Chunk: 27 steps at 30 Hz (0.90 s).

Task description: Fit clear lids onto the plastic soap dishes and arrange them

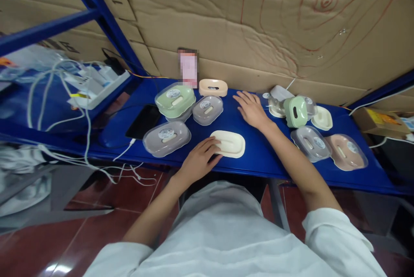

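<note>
In front of me on the blue table lies a cream oval soap dish (237,144), its shallow hollow facing up. My left hand (201,159) holds it by its left end, fingers over the rim and thumb along the near side. Farther back, my right hand (250,109) is open above the tabletop, fingers spread and holding nothing. To its left are a peach dish part with a slot (213,87) and a grey soap box with a clear lid (208,110). A green slotted part (295,112) stands on edge right of my right forearm.
Lidded soap boxes in green (176,101), grey (167,138) and pink (347,152) lie on both sides. A black phone (143,121) with a white cable rests at left. Another phone (188,67) leans against the cardboard wall (207,22). Power strips (97,85) sit far left.
</note>
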Each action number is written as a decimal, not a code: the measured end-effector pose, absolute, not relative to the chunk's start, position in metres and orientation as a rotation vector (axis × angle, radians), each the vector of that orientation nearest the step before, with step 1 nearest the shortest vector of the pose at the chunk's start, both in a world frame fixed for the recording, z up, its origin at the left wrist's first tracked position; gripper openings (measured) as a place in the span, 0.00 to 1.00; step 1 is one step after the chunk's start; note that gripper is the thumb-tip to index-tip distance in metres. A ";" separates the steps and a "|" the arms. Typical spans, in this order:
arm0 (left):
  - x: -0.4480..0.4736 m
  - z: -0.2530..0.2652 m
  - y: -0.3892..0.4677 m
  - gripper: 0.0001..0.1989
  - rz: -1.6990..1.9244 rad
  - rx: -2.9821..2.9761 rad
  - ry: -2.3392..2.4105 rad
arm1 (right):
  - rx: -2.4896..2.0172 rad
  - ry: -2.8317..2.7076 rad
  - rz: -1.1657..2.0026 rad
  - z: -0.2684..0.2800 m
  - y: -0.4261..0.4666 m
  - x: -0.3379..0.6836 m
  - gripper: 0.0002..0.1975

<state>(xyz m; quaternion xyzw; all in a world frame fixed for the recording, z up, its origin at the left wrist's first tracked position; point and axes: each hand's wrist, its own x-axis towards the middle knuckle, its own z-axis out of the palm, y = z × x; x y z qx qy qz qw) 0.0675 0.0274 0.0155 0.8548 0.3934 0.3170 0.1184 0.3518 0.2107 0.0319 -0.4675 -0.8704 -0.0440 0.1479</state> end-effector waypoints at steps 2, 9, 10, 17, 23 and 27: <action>0.068 0.019 0.027 0.06 0.945 2.493 1.152 | -1.255 -2.558 -0.067 0.037 0.230 0.323 0.29; 0.065 0.013 0.027 0.07 0.939 2.477 1.123 | -1.350 -2.536 -0.016 0.068 0.242 0.280 0.17; 0.065 0.010 0.027 0.08 0.939 2.472 1.133 | -1.367 -2.510 -0.030 0.071 0.233 0.285 0.17; 0.066 0.004 0.025 0.33 0.967 2.391 1.240 | -1.308 -2.270 0.074 0.058 0.114 0.357 0.17; 0.066 0.007 0.026 0.29 1.001 2.513 1.174 | -1.125 -2.441 0.267 0.037 0.032 0.352 0.12; 0.065 0.007 0.027 0.15 1.082 2.511 1.195 | -1.016 -2.479 0.200 0.034 0.019 0.333 0.15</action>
